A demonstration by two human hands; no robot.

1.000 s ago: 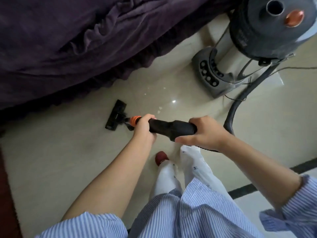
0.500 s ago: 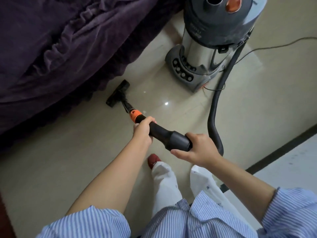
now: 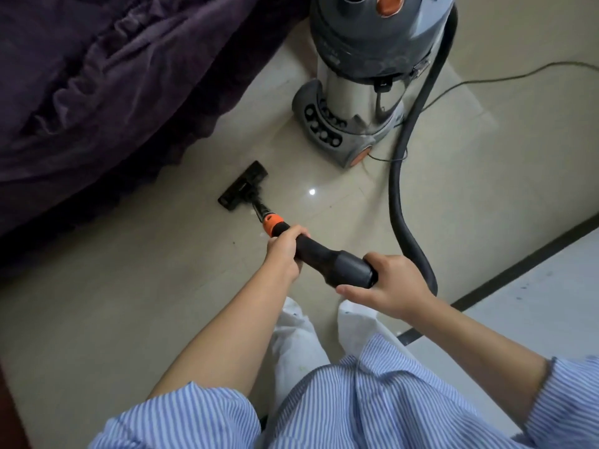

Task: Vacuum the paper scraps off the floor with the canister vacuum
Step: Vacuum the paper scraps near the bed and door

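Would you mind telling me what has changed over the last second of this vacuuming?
The floor nozzle has swung from square-on to slanting up toward the purple bedspread, with the wand angled to match. Unchanged: the left hand grips the wand below the orange collar, the right hand holds its hose end, and the canister stands behind.

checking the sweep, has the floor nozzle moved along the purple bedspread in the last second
Yes. The floor nozzle has slid along the edge of the purple bedspread toward the canister vacuum, crossing the tiles where scraps lay. Both hands hold the wand.
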